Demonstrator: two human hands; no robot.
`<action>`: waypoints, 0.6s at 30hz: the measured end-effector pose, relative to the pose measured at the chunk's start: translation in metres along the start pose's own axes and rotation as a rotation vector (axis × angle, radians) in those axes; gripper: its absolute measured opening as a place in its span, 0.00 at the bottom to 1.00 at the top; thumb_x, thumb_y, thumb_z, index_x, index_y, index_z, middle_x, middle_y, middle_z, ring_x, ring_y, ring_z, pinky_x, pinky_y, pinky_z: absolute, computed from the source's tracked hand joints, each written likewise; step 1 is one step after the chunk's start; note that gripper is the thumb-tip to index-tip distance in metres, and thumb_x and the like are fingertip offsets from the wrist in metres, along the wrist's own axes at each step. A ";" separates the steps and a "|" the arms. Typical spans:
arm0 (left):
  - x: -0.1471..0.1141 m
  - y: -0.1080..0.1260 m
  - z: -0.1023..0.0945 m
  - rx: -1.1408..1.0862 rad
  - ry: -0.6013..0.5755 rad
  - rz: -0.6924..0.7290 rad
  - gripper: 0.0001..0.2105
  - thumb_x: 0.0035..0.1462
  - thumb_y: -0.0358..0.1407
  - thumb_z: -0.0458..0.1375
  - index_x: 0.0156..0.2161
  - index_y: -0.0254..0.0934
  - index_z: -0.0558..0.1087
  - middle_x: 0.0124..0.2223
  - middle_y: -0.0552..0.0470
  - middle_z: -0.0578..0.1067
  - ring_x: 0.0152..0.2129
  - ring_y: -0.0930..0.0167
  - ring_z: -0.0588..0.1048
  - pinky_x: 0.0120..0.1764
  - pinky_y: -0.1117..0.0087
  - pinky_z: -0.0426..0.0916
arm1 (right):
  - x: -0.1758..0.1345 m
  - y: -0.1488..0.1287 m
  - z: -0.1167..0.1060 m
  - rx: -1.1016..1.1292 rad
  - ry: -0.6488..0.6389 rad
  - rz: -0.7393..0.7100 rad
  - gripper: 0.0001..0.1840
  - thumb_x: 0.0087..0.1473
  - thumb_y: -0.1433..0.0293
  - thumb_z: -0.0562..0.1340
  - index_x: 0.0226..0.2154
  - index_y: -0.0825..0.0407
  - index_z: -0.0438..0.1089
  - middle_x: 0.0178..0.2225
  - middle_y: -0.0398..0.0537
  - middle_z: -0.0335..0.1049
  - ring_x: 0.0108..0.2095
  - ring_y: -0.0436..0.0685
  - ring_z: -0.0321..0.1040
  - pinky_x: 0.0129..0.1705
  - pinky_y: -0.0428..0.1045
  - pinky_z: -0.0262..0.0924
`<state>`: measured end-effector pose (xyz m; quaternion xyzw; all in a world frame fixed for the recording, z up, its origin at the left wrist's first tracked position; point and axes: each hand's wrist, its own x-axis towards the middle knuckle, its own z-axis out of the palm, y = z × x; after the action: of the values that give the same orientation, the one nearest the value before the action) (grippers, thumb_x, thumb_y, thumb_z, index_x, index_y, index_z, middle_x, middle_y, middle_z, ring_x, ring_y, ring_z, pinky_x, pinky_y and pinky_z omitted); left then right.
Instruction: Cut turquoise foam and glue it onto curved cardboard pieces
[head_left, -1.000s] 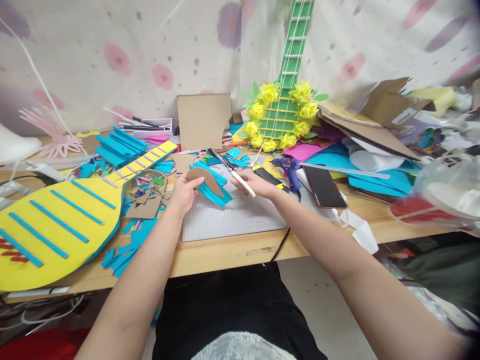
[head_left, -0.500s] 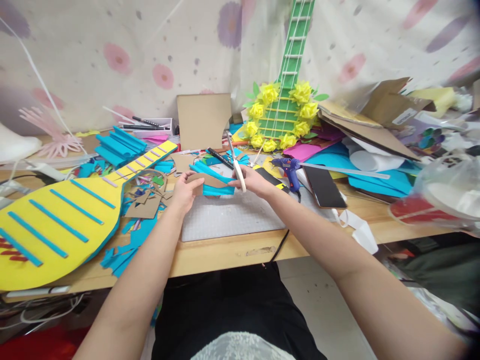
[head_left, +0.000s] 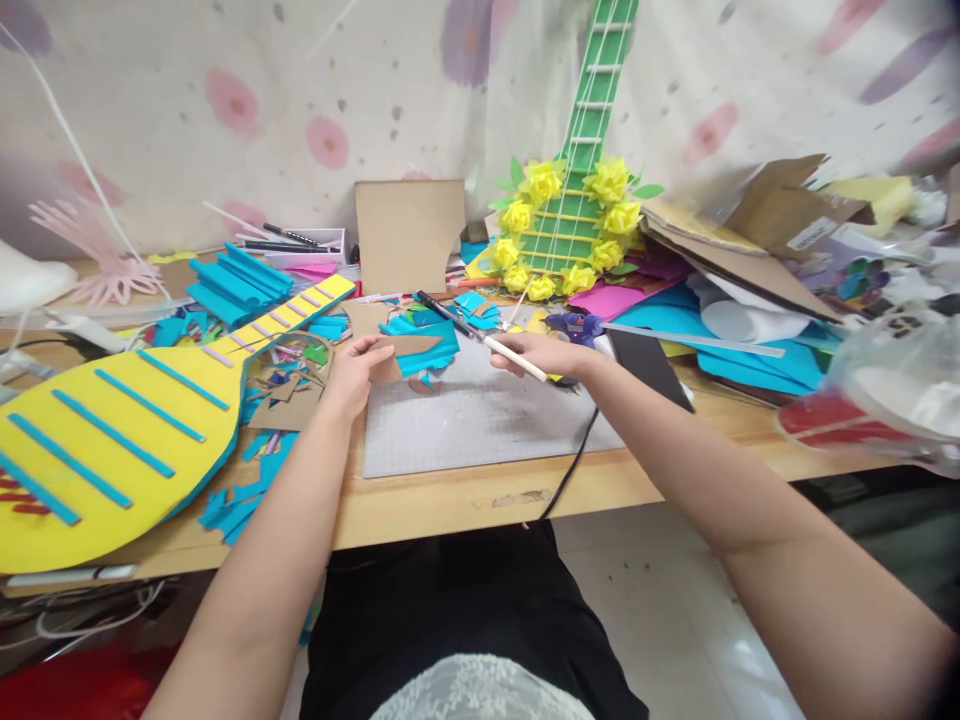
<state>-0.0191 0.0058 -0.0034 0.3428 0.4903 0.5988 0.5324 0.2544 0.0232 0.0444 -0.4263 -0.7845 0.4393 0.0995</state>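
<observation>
My left hand [head_left: 358, 372] pinches a brown cardboard piece [head_left: 405, 346] with a pointed end, held over the left part of the grey mat. Crumpled blue paper [head_left: 435, 350] lies against and behind that cardboard; whether the two are joined, I cannot tell. In my right hand [head_left: 541, 356] are scissors with a white handle [head_left: 519, 360], turned edge-on, low over the mat. Their blades point to the upper left, beside a black pen [head_left: 439, 306]. Just behind the right hand is a blue glue gun [head_left: 576, 325], partly covered by it.
A yellow paper instrument shape [head_left: 112, 440] with blue strips lies left. The green instrument [head_left: 592, 110] with yellow flowers stands at the back. A grey cutting mat [head_left: 450, 440], cardboard scraps [head_left: 289, 410], a black phone [head_left: 652, 372] and a plastic-covered red cup [head_left: 832, 410] are around.
My right hand has moved right with the scissors, away from the blue paper, and they have tipped from upright to nearly flat. The left hand has shifted slightly left, keeping the cardboard.
</observation>
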 end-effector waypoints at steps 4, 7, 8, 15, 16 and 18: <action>0.000 0.003 -0.002 -0.002 0.010 -0.007 0.17 0.24 0.33 0.70 0.27 0.35 0.73 0.28 0.55 0.75 0.24 0.73 0.72 0.29 0.72 0.65 | -0.013 -0.002 -0.010 -0.054 -0.182 0.074 0.25 0.48 0.47 0.59 0.27 0.53 0.60 0.22 0.41 0.58 0.24 0.47 0.57 0.27 0.46 0.53; -0.001 -0.001 -0.001 0.010 -0.032 -0.034 0.17 0.24 0.33 0.70 0.27 0.35 0.74 0.28 0.54 0.75 0.23 0.73 0.72 0.29 0.72 0.64 | -0.011 -0.001 -0.011 0.036 -0.270 0.091 0.26 0.47 0.46 0.59 0.29 0.53 0.61 0.23 0.41 0.58 0.23 0.47 0.57 0.26 0.45 0.54; -0.001 -0.002 -0.001 0.021 -0.052 -0.044 0.17 0.25 0.34 0.70 0.27 0.35 0.74 0.27 0.54 0.75 0.23 0.73 0.72 0.28 0.72 0.64 | -0.009 0.000 -0.011 0.067 -0.288 0.088 0.26 0.46 0.46 0.59 0.30 0.53 0.61 0.23 0.40 0.58 0.23 0.47 0.57 0.26 0.45 0.54; -0.002 -0.003 0.000 0.043 -0.065 -0.045 0.17 0.25 0.34 0.70 0.27 0.34 0.74 0.26 0.53 0.74 0.23 0.72 0.71 0.28 0.71 0.64 | 0.000 0.001 -0.008 0.123 -0.406 0.024 0.25 0.50 0.47 0.56 0.30 0.53 0.63 0.20 0.39 0.57 0.21 0.46 0.55 0.25 0.45 0.52; -0.002 -0.003 -0.001 0.046 -0.066 -0.044 0.17 0.25 0.34 0.70 0.27 0.35 0.74 0.26 0.53 0.74 0.23 0.72 0.71 0.28 0.71 0.64 | -0.001 0.001 -0.009 0.121 -0.405 0.021 0.24 0.51 0.47 0.56 0.30 0.53 0.63 0.20 0.39 0.57 0.21 0.47 0.55 0.25 0.45 0.52; -0.001 -0.002 -0.002 0.057 -0.072 -0.046 0.17 0.25 0.35 0.70 0.27 0.35 0.74 0.26 0.53 0.75 0.23 0.71 0.71 0.28 0.71 0.64 | -0.002 0.001 -0.011 0.112 -0.385 0.029 0.24 0.50 0.48 0.58 0.31 0.53 0.64 0.20 0.40 0.57 0.22 0.47 0.55 0.25 0.45 0.52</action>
<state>-0.0201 0.0048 -0.0062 0.3680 0.4954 0.5596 0.5532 0.2623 0.0280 0.0502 -0.3392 -0.7574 0.5569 -0.0352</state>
